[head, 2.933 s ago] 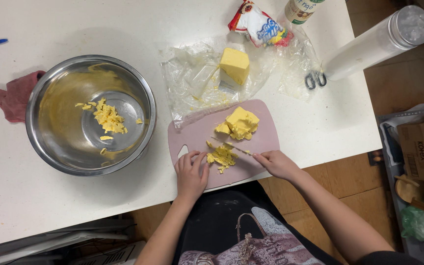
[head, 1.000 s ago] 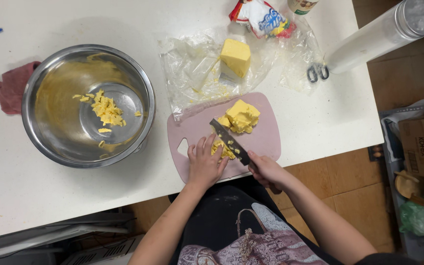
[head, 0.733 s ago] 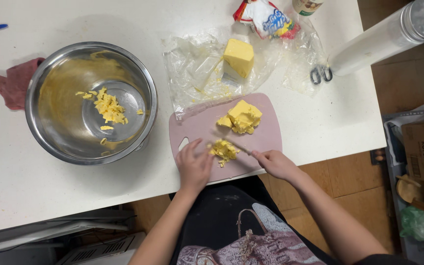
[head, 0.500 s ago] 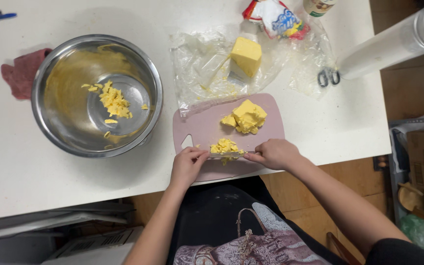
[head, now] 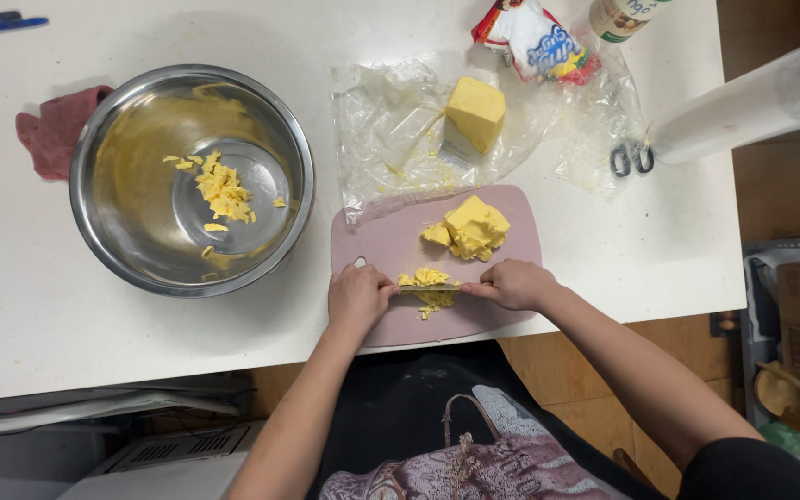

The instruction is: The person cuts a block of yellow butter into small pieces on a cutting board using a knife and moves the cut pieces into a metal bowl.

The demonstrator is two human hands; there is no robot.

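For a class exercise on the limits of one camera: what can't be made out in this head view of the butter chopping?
- Knife: handle hidden in the right hand; blade seen edge-on, tip under the left hand.
- Bottle: cut off by the top edge.
- Tall container: end cut off by the right edge.
- Scissors: only the handles show, under clear plastic.
- Board: near edge partly covered by both hands.
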